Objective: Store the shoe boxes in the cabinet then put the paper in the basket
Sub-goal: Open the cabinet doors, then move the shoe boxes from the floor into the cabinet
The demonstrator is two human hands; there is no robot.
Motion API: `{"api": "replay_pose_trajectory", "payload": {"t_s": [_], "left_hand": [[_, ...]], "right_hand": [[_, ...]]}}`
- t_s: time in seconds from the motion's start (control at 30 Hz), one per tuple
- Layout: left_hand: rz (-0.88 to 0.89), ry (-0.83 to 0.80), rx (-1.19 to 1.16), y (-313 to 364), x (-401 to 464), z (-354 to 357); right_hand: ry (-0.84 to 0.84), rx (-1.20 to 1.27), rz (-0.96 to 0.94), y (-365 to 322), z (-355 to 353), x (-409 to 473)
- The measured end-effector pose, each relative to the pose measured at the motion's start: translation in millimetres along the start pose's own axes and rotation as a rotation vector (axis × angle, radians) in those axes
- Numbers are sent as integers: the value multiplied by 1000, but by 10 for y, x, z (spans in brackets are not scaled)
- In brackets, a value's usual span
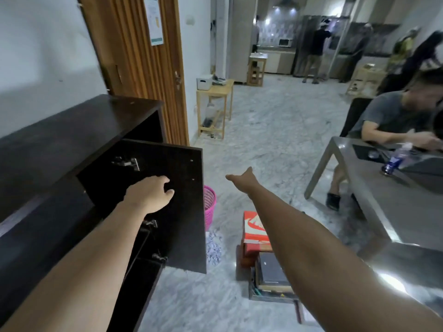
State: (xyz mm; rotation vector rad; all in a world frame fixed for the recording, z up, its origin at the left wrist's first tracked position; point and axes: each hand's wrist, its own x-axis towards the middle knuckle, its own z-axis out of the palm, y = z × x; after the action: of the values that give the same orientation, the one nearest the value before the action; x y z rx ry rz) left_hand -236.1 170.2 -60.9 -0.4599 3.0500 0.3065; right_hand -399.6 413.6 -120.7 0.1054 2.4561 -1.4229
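Dark wood met the left hand point(149, 194): its grip was loose, fingers lightly curled against the inner face of the open cabinet door point(177, 202), holding nothing that I could make out. The right hand point(242, 180) was stretched out over the floor, away from everything, with the thumb sticking up and a finger pointing left; how the rest of its fingers lay I could not tell from where I stood.

The door hung swung out from the dark cabinet point(72, 140) on the left, its metal hinges showing on the inside face. Just beyond the door's far edge stood a pink basket point(210, 207) on the marble floor point(263, 130), partly hidden by the door. Crumpled paper point(213, 248) lay on the floor near the basket, at the door's lower right edge.

Under the right forearm sat the shoe boxes point(255, 228): an orange one with a white mark on top, stacked on another, and nearer still a dark box point(273, 271) resting on a low pile. All were on the floor, outside the cabinet.

At right stood a grey tabletop point(374, 188) with a bottle point(395, 159) lying on it, and a seated person point(388, 118) leaned over it. Other people stood far off in the kitchen.
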Motion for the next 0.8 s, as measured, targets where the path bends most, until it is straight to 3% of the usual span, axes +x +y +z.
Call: {"api": "replay_pose_trajectory", "payload": {"t_s": [0.1, 0.23, 0.43, 0.6, 0.8], "left_hand": [[108, -249, 72, 622, 115, 330], [213, -374, 74, 1329, 420, 872], [233, -568, 34, 2230, 1084, 2084], [99, -784, -16, 2775, 1724, 3601], [-147, -986, -198, 3070, 2296, 5777]], "right_hand": [[62, 33, 53, 493, -459, -44], [96, 56, 131, 1161, -932, 105], [107, 0, 336, 2428, -1251, 830], [47, 4, 627, 3753, -1304, 1667], [55, -33, 819, 5696, -1080, 2713]]}}
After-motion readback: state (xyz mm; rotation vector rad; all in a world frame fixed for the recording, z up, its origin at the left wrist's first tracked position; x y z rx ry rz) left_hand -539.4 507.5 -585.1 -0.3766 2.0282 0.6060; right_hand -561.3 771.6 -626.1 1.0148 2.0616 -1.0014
